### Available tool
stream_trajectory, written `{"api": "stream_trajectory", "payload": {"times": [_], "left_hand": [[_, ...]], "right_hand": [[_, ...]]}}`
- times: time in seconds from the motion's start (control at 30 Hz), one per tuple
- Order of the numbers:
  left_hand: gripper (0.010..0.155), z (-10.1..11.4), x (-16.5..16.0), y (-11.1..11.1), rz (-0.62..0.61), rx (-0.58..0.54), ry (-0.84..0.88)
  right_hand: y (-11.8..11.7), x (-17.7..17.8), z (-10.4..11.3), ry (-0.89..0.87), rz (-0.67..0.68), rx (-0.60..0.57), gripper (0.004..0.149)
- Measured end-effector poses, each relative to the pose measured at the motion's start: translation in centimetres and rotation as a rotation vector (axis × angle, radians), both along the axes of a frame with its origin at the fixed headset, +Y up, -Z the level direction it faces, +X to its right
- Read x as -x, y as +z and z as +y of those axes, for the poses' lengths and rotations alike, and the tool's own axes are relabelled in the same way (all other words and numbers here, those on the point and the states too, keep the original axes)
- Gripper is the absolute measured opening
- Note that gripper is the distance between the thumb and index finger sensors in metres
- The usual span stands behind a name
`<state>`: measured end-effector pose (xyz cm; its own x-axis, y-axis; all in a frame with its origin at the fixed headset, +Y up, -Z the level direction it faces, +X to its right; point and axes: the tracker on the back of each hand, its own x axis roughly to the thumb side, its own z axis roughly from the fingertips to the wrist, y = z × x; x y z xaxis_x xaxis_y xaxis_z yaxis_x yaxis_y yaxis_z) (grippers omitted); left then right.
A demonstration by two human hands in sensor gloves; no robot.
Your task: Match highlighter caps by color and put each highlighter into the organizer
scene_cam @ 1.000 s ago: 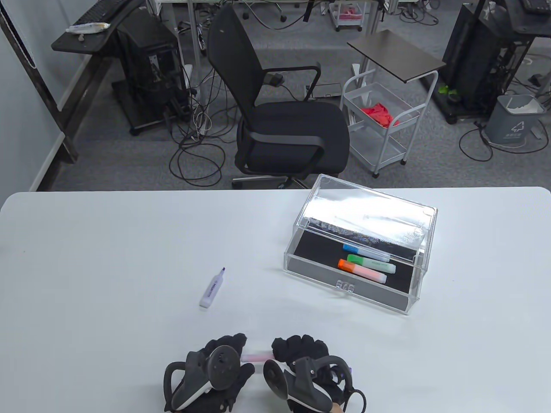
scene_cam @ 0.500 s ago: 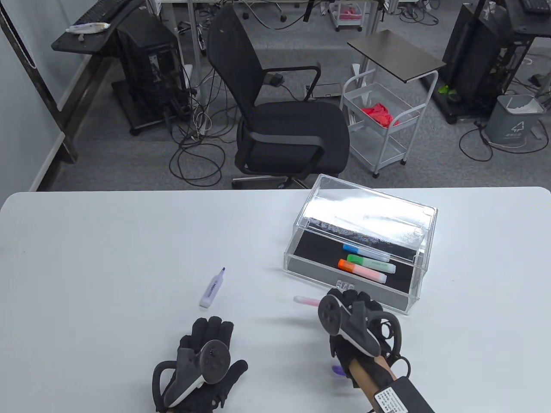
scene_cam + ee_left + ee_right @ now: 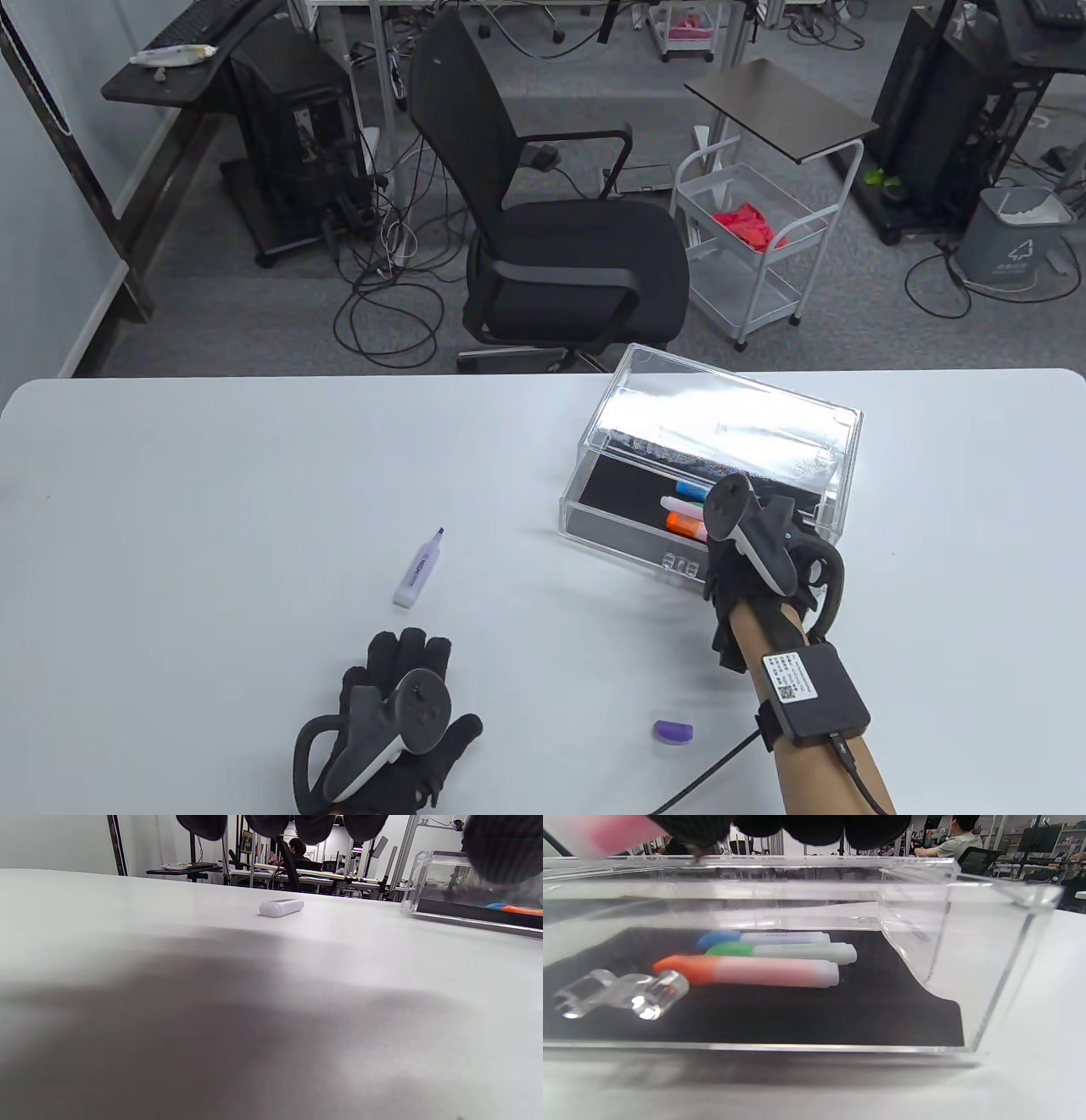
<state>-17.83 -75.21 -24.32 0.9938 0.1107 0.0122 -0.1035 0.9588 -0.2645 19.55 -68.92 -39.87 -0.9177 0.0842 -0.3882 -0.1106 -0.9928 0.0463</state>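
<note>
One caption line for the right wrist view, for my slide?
Right hand brings pink highlighter over clear organizer holding three capped highlighters.

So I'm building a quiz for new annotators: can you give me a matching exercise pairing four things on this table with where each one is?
Things:
1. uncapped purple highlighter
2. loose purple cap
3. orange-capped highlighter
4. pink highlighter

Places:
A. in the right hand, over the clear acrylic organizer
B. lying inside the organizer
C. on the table near the right forearm
D. on the table ahead of the left hand

Pairs: 1-D, 2-C, 3-B, 4-A
</note>
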Motion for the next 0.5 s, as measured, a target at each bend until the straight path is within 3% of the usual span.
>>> {"api": "stream_trajectory", "payload": {"times": [0.23, 0.5], "left_hand": [[0.090, -0.2, 0.3, -0.4, 0.009, 0.017, 0.003], [0.091, -0.3, -0.2, -0.5, -0.008, 0.035, 0.003]], "right_hand": [[0.3, -0.1, -0.4, -0.058, 0.049, -0.040, 0.070], [4.2, 1.4, 0.6, -0.042, 0.184, -0.087, 0.070]]}}
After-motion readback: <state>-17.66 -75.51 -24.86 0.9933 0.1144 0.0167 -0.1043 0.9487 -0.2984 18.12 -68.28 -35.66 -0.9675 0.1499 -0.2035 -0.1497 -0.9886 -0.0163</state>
